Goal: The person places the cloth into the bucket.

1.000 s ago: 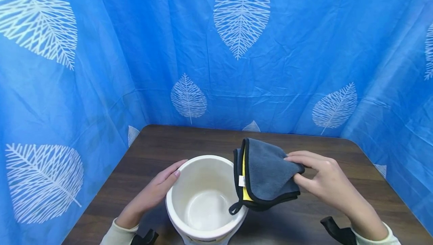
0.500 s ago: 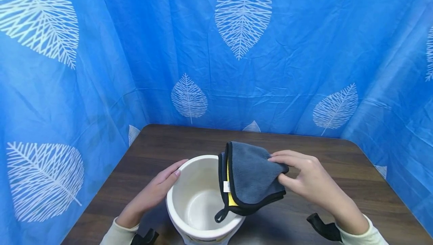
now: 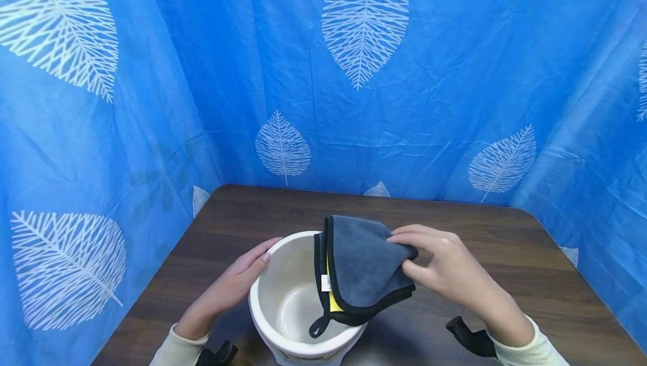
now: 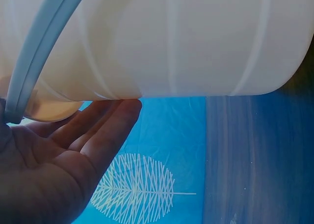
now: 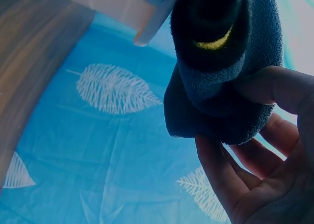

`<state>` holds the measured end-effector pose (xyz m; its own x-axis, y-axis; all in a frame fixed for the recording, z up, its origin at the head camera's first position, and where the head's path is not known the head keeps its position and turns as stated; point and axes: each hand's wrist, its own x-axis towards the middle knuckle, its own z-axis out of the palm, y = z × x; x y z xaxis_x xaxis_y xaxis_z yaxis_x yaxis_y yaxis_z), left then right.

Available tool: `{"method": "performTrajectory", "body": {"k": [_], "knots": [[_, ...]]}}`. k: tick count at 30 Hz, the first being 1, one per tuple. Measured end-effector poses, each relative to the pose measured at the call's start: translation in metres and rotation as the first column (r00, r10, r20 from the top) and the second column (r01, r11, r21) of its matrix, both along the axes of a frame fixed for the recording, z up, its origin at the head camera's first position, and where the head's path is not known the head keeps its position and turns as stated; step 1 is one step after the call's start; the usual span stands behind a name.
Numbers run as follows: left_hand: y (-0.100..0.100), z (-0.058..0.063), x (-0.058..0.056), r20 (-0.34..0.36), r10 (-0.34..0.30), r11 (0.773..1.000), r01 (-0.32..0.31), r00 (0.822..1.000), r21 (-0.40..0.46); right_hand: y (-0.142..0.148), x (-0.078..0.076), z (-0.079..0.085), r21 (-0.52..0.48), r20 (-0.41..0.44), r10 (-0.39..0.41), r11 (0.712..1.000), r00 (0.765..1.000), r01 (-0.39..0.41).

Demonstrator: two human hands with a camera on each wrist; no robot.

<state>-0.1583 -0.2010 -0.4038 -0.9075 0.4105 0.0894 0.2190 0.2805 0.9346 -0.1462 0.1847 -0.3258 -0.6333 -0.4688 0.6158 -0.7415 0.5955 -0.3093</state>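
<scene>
A white bucket [image 3: 285, 293] with a thick round rim stands on the table near its front. On its left side my left hand [image 3: 232, 284] holds the rim, thumb at the edge and fingers along the outer wall. In the left wrist view those fingers [image 4: 110, 135] touch the bucket wall [image 4: 171, 42]. My right hand [image 3: 450, 265] pinches a folded grey cleaning cloth [image 3: 366, 259] by its right corner. Black edging, a yellow inner side, a white tag and a hanging loop show on it. The cloth hangs over the bucket's right part and hides that rim.
The dark wooden table [image 3: 242, 214] extends behind and to both sides of the bucket. A blue curtain [image 3: 227, 74] with white leaf prints surrounds it at the back and sides. Black straps [image 3: 470, 338] sit at both wrists.
My right hand has carried the cloth leftward, from the bucket's right edge to further over its opening. The left hand and the bucket have stayed in place.
</scene>
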Motion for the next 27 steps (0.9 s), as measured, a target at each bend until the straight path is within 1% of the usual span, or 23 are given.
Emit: {"method": "performTrajectory", "body": {"k": [6, 9, 14, 22, 27], "knots": [[-0.001, 0.002, 0.000, -0.043, -0.028, 1.000, 0.028, 0.999, 0.004, -0.010, -0.002, 0.000, 0.018, -0.007, 0.000, 1.000, 1.000, 0.001], [0.000, 0.003, 0.001, -0.035, -0.034, 0.999, 0.034, 0.999, 0.013, -0.017, -0.003, 0.001, 0.034, -0.012, -0.002, 0.999, 1.000, 0.003], [0.000, 0.001, 0.000, -0.016, -0.018, 1.000, 0.018, 1.000, 0.007, -0.027, -0.004, 0.000, 0.058, 0.012, -0.011, 0.998, 1.000, 0.011], [0.001, -0.002, 0.000, -0.013, -0.003, 1.000, 0.003, 1.000, -0.005, -0.038, -0.005, -0.004, 0.059, 0.041, -0.025, 0.998, 0.999, 0.023], [0.001, 0.000, 0.000, -0.020, -0.012, 1.000, 0.012, 1.000, 0.004, -0.043, -0.006, -0.004, 0.066, 0.056, -0.029, 0.997, 0.998, 0.025]]}}
